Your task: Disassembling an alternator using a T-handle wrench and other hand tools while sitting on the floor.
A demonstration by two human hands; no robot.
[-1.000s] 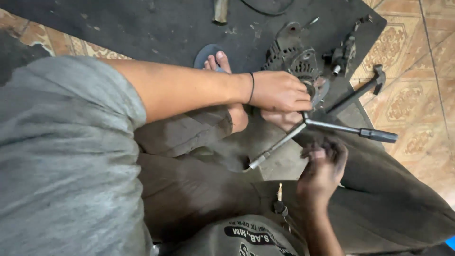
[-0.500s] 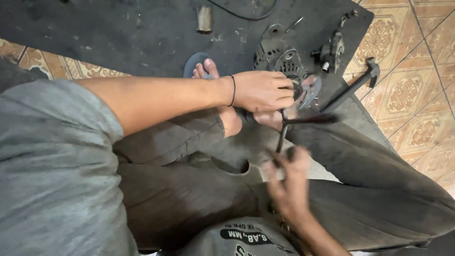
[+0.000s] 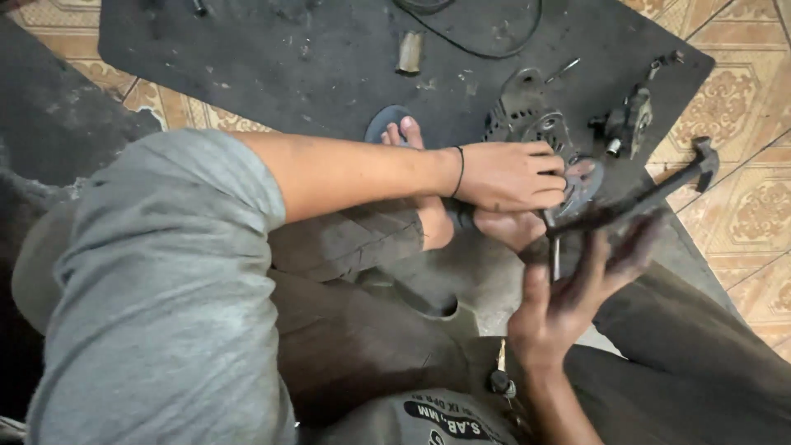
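Left hand (image 3: 512, 175) clamped over grey ribbed metal alternator housing (image 3: 527, 128) on black floor mat (image 3: 247, 66); right hand (image 3: 577, 284), blurred, fingers spread around dark steel cross wrench (image 3: 606, 216); grip uncertain.

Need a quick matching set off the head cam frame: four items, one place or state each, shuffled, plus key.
Items:
1. left hand
2. right hand
3. hammer
4. small metal cylinder

Places or states:
A. lying partly on the patterned tile floor, right of the mat
B. pressed down on the dark metal machine part
C. alone near the top of the black mat
D. blurred, on the crossed metal wrench

Pairs: 1-B, 2-D, 3-A, 4-C
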